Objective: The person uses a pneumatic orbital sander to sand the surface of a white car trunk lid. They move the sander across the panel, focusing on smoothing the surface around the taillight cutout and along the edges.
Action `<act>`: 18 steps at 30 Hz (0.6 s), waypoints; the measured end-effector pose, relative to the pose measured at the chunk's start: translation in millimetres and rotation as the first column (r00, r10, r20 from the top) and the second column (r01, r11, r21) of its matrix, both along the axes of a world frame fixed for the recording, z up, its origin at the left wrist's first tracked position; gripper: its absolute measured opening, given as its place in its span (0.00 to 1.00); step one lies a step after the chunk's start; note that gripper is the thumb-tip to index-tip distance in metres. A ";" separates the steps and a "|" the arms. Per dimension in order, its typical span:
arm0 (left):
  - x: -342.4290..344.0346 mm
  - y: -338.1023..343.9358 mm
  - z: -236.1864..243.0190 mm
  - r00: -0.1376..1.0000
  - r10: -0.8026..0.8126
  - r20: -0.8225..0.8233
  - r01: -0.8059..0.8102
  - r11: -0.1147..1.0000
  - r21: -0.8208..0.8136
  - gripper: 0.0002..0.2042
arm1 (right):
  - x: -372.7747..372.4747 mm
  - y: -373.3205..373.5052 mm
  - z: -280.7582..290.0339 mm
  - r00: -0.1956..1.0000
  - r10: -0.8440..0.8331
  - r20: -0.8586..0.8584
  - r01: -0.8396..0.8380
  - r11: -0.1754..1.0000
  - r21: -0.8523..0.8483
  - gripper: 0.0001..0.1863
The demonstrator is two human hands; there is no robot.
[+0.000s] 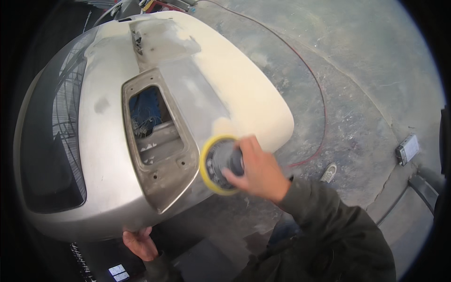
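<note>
My right hand point(253, 169) is wrapped on a round sander point(218, 164) with a yellow-rimmed pad, over the grey and cream patched surface of a silver vehicle panel point(103, 155). Its fingers are slightly blurred. Beside the sander is an oblong recess point(169, 183) with a cut-out, showing wires and blue material inside. My left hand point(141, 242) grips the panel's lower edge, fingers closed against it and partly hidden. A dark curved window point(51, 160) runs down the panel's left side, and filler point(258, 117) covers much of its right side.
A red hose point(310, 70) curves over the grey concrete floor point(357, 94). A small boxy object point(406, 149) lies at the right, near a dark curved piece point(423, 192). My shoe point(329, 173) shows beyond my right sleeve. Assorted items point(159, 5) are at the top.
</note>
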State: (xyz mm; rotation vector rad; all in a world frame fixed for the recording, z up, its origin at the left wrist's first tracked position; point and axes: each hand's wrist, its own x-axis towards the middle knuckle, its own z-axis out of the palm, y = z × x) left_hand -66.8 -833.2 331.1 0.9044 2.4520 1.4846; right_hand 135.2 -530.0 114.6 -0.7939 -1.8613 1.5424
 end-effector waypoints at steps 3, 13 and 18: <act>6.0 6.3 0.2 0.998 -0.057 0.023 0.057 0.998 0.016 0.24 | 27.0 -46.7 0.2 0.994 0.076 -0.082 -0.075 0.997 0.020 0.30; 4.0 11.1 -4.5 0.998 -0.055 -0.014 0.055 0.998 0.028 0.22 | -43.7 104.1 -40.4 0.983 0.170 0.071 -0.162 0.981 -0.110 0.35; 8.3 13.8 -6.5 0.991 0.124 -0.053 -0.119 0.988 0.094 0.25 | -29.3 77.8 -32.4 0.985 0.174 0.005 -0.173 0.980 -0.100 0.33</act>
